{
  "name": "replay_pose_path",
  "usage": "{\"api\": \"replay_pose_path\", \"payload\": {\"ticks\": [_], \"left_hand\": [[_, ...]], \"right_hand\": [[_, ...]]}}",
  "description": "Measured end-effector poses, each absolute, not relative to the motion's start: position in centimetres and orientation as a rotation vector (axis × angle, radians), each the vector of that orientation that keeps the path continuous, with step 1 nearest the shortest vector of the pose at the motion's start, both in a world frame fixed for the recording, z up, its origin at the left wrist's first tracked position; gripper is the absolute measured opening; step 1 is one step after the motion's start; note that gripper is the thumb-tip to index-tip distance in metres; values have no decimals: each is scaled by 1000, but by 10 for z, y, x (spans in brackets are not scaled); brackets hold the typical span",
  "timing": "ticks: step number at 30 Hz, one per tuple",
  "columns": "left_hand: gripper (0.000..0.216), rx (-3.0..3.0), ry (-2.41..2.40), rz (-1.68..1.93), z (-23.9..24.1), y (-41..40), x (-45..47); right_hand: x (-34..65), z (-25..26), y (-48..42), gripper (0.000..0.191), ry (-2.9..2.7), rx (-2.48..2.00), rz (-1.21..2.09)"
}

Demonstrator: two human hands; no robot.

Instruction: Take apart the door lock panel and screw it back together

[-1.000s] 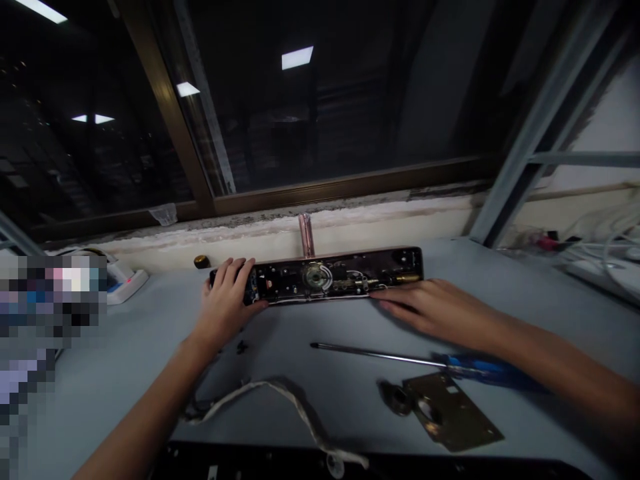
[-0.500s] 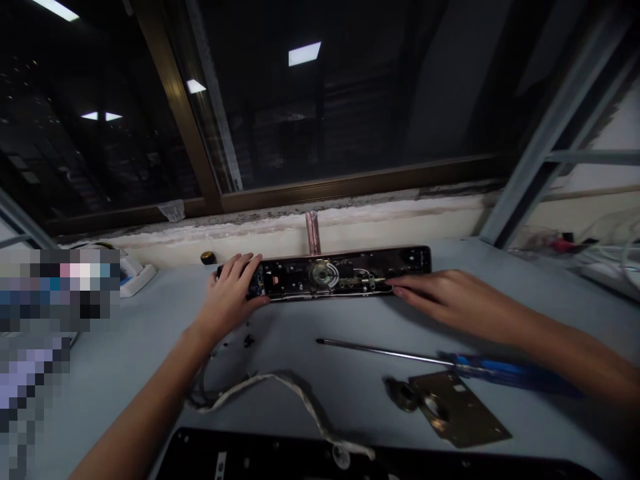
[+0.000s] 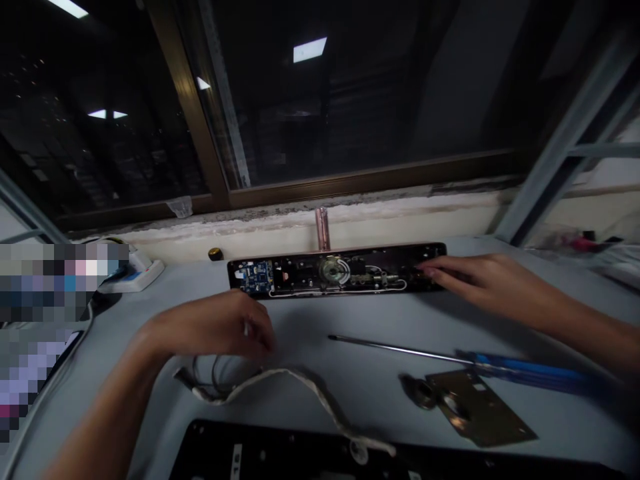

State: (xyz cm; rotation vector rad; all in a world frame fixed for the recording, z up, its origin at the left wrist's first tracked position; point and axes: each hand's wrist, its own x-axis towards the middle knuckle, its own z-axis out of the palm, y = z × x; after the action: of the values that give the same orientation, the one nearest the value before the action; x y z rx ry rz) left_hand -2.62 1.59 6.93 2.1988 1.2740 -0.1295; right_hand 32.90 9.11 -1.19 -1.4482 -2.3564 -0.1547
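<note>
Reaching the case near worktop's back edge, my right hand is pinching fingertips together; left hand's grip I cannot tell.

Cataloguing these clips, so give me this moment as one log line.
left hand: above table, near cable | right hand: at right end of far black panel, grip unclear | screwdriver: lying on table

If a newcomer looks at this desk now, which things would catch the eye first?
Probably the long black housing at the back of the desk, open, with a blue circuit board in its left end and the right hand at its right end. Next, perhaps, the blue-handled screwdriver in front, toward the right, with a metal plate just nearer the camera.
</note>
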Motion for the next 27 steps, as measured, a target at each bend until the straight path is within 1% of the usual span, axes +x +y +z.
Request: {"api": "replay_pose_path", "payload": {"ticks": [2, 4, 5, 8, 9, 12, 15, 18, 21, 27], "left_hand": [[16, 2121, 1485, -196, 70, 18, -44], [11, 2000, 1662, -256, 69, 19, -61], [12, 1927, 1722, -294, 68, 19, -66], [26, 1779, 1783, -400, 64, 17, -68], [26, 1768, 1783, -435, 62, 16, -65], [19, 1800, 1760, -517, 57, 16, -54], [17, 1861, 1709, -435, 56, 18, -54], [21, 1935, 1722, -290, 59, 19, -61], [21, 1954, 1720, -192, 63, 20, -68], [27, 2045, 1599, -25, 70, 18, -73]], "right_hand": [[331, -16, 94, 46, -2348, -1437, -157], [334, -19, 97, 47, -2324, -1451, -138], [335, -20, 98, 47, -2312, -1462, -129], [337, -22, 101, 49, -2297, -1475, -106], [337, -22, 101, 49, -2294, -1477, -103], [335, -20, 100, 52, -2275, -1508, -85], [332, -17, 97, 53, -2253, -1540, -73], [331, -16, 95, 52, -2264, -1509, -77], [331, -16, 96, 50, -2290, -1480, -96], [331, -17, 97, 48, -2297, -1480, -106]]}}
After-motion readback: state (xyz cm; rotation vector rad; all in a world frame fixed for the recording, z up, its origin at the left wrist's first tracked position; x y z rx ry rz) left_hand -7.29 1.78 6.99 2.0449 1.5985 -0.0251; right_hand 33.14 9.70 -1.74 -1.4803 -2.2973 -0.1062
